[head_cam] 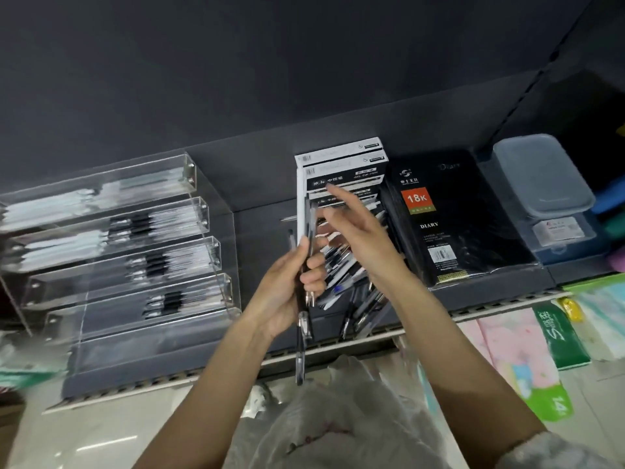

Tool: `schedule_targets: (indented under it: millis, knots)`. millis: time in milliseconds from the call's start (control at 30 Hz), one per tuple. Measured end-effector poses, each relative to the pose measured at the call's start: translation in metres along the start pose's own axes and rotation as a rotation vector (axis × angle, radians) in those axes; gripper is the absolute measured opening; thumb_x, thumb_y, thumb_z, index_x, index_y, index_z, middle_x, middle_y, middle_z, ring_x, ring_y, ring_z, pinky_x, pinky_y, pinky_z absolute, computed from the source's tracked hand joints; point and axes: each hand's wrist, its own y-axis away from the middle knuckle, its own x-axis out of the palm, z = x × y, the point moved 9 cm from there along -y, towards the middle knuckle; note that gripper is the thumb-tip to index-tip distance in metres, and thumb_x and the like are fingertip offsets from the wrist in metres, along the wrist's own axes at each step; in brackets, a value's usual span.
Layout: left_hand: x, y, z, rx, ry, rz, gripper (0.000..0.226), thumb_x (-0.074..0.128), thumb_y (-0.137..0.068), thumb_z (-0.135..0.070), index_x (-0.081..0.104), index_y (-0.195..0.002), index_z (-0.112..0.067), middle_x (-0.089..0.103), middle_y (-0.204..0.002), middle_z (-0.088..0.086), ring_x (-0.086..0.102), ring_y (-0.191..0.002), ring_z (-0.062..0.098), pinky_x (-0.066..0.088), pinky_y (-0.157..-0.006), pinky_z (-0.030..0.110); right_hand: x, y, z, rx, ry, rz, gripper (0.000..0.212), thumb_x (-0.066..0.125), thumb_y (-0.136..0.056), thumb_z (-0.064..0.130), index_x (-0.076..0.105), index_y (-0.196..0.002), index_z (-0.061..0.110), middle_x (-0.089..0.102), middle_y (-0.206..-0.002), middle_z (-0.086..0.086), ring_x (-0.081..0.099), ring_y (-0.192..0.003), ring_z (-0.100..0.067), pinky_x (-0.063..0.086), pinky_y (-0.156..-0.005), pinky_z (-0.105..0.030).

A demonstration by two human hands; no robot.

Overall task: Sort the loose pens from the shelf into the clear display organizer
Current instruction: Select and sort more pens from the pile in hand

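pens in hand: the left hand (287,282) is gripping a small bundle of slim dark-barrelled plastic pens (302,299), fingers curled round the middle of the barrels. The bundle is standing roughly upright in front of the shelf edge, with the ends sticking out above and below the fist.

how they'll handle: looking light, stiff and pretty slick to me, smooth round barrels that'll probably be sliding against each other. One clear-capped pen is hanging lower than the rest, so I'm guessing the bundle is a bit loose.

where to grab: mid-barrel seems the safe bet, squeezing the lot together so none are slipping out. For dropping one into a tray, pinching a single pen near its middle is probably easiest.

right hand: the right hand (355,231) is hovering open just beside the bundle, fingers spread and mostly straight, holding nothing as far as I can see.

loose pile: the heap of loose black, white and blue pens (341,275) is lying on the dark grey shelf (257,211) right behind the hands, some poking over the front lip.

organizer: the clear acrylic tiered display organizer (128,245) is sitting to the left, well apart from the hands, its trays already holding rows of pens (blurry).

neighbours: stacked black-and-white pen boxes (341,170) behind the pile, a black shrink-wrapped diary (453,221) to the right.
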Motion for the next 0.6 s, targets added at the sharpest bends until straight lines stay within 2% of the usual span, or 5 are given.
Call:
schedule_targets:
  millis: [67,200,267,367,600]
  knots:
    - [-0.008,0.012,0.009,-0.01,0.061,-0.006,0.026,0.051,-0.086,-0.026,0.059,-0.098,-0.005,0.039,-0.062,-0.005,0.033,-0.044,0.001,0.033,-0.04,0.011,0.019,-0.009,-0.001,0.035,-0.045,0.079,0.047,0.054,-0.095,0.03,0.038,-0.138,0.04,0.064,-0.117,0.001,0.062,-0.106,-0.01,0.045,-0.099,-0.033]
    - [-0.032,0.038,0.02,-0.032,0.121,-0.043,0.023,0.052,-0.084,-0.019,0.063,-0.097,-0.003,0.041,-0.063,-0.003,0.035,-0.047,0.002,0.034,-0.042,0.011,0.062,-0.015,-0.006,0.096,-0.036,0.21,0.056,0.053,-0.096,0.023,0.028,-0.142,0.041,0.057,-0.127,0.003,0.065,-0.105,-0.018,0.052,-0.09,-0.035]
    - [-0.044,0.049,0.019,-0.03,0.149,-0.053,0.024,0.052,-0.083,-0.015,0.065,-0.099,-0.002,0.043,-0.064,-0.002,0.037,-0.047,0.003,0.036,-0.043,0.012,0.083,-0.013,-0.01,0.103,0.005,0.254,0.053,0.054,-0.095,0.014,0.035,-0.141,0.031,0.057,-0.126,-0.003,0.067,-0.1,-0.021,0.055,-0.082,-0.033]
    - [-0.06,0.064,0.017,-0.032,0.139,-0.059,0.028,0.052,-0.083,-0.014,0.061,-0.106,-0.002,0.043,-0.064,-0.002,0.038,-0.047,0.003,0.037,-0.043,0.013,0.111,-0.009,-0.016,0.105,0.029,0.294,0.044,0.055,-0.092,0.003,0.045,-0.133,0.016,0.061,-0.11,-0.011,0.069,-0.083,-0.019,0.054,-0.066,-0.025]
    - [-0.087,0.081,0.0,0.017,0.129,-0.063,0.035,0.053,-0.083,-0.014,0.059,-0.115,0.0,0.043,-0.064,-0.003,0.037,-0.048,0.002,0.036,-0.044,0.012,0.141,-0.001,-0.026,0.166,0.032,0.355,0.041,0.053,-0.091,-0.001,0.051,-0.128,0.019,0.062,-0.094,-0.004,0.07,-0.085,-0.022,0.052,-0.068,-0.026]
